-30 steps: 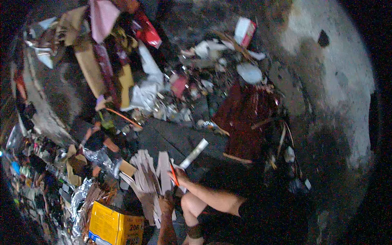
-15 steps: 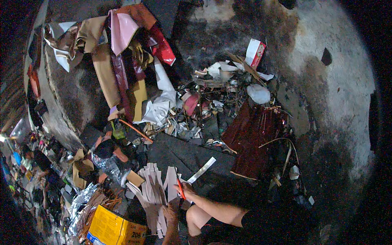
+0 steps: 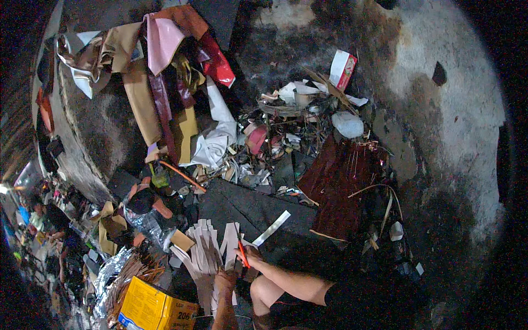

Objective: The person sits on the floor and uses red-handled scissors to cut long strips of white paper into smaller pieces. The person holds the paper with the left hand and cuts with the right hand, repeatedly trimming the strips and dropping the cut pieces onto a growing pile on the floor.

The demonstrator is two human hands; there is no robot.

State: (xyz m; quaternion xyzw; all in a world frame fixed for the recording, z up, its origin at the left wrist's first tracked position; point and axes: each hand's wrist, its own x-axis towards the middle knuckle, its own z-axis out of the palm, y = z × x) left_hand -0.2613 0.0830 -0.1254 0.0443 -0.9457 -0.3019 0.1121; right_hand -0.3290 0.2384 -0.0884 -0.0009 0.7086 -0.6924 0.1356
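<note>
A bunch of long grey-beige strips [image 3: 204, 250] lies fanned out in front of me, joined or overlapping toward the lower end. My left hand [image 3: 224, 280] is closed on the strips near their lower part. In my right hand [image 3: 253, 256] is a slim orange-handled tool [image 3: 242, 254] with a thin dark tip pointing away from me; its exact kind is too small to tell. The tip lies over a wider beige piece [image 3: 231, 242] at the right of the bunch. Just beyond my right hand rests a loose pale strip [image 3: 272, 228].
A yellow box [image 3: 148, 305] stands at the lower left beside silver foil [image 3: 113, 280] and brown strands. Coloured sheets [image 3: 143, 99] hang over a ledge at the far left. Scraps [image 3: 258, 165] are heaped ahead, next to a dark red sheet [image 3: 344, 192].
My left hand has shifted slightly up and left along the strips. My right hand and the orange-handled tool have hardly moved.
</note>
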